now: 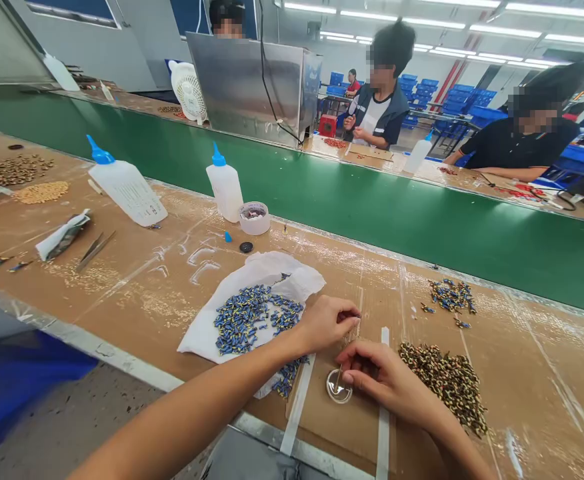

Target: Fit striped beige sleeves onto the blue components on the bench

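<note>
My left hand is closed in a pinch beside the white sheet, and whatever its fingertips hold is too small to make out. Just below it, my right hand pinches a thin stick whose lower end reaches into a small round clear dish. On the white sheet lies a heap of small blue-and-yellow parts, some spilling past its edge near my left wrist. Right of my right hand is a pile of small dark-and-gold parts. Behind that pile sits a smaller group of blue-and-gold pieces.
White squeeze bottles with blue tips, a tape roll, a black cap and tweezers are on the brown table. A green conveyor belt runs behind. Across it people sit near a metal box.
</note>
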A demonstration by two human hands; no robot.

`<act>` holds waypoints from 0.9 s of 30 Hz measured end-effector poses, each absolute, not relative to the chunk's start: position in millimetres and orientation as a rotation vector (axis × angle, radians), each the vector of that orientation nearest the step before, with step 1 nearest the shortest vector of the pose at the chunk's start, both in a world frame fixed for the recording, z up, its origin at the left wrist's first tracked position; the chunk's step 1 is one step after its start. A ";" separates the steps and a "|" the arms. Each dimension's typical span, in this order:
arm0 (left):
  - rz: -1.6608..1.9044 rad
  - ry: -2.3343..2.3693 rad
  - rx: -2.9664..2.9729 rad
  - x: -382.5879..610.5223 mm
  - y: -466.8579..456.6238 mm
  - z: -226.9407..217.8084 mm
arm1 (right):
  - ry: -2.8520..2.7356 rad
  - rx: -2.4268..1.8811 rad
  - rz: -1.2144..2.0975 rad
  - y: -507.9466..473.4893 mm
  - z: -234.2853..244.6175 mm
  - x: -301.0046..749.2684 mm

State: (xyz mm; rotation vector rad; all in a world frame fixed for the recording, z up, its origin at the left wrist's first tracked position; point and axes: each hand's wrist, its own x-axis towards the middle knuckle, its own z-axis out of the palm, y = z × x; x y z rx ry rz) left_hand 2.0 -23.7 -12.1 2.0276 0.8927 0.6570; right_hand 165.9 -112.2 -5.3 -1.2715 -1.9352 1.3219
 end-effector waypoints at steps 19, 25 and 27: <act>0.667 0.884 1.938 5.6 -24.1 -18.1 | -2.195 -1.068 0.861 -111.1 -2.7 160.0; 0.684 0.855 1.965 5.9 -24.1 -20.5 | -2.325 -1.115 0.726 -117.0 2.1 161.5; 0.685 0.831 1.963 5.8 -24.7 -20.8 | -2.329 -1.114 0.809 -116.9 3.6 161.6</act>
